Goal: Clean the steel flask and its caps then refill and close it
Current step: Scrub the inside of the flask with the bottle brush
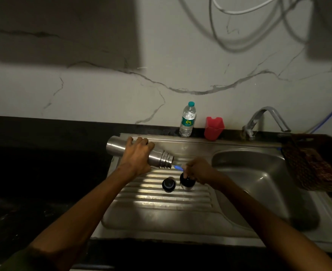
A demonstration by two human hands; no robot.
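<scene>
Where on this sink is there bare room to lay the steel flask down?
The ribbed drainboard lies bare nearer you than the two black caps, right to the steel sink's front rim. The basin shows nothing inside. Crowded: around the caps under the right hand, and the back ledge holding the clear plastic bottle and red cup.

Dim light; veined marble wall; black counter.

Both bare forearms reach forward, converging ahead. The left hand lies knuckles-up, fingers curled round the steel flask held on its side. The right hand, just beside it, pinches a small blue-tipped object; its kind is unclear.
</scene>
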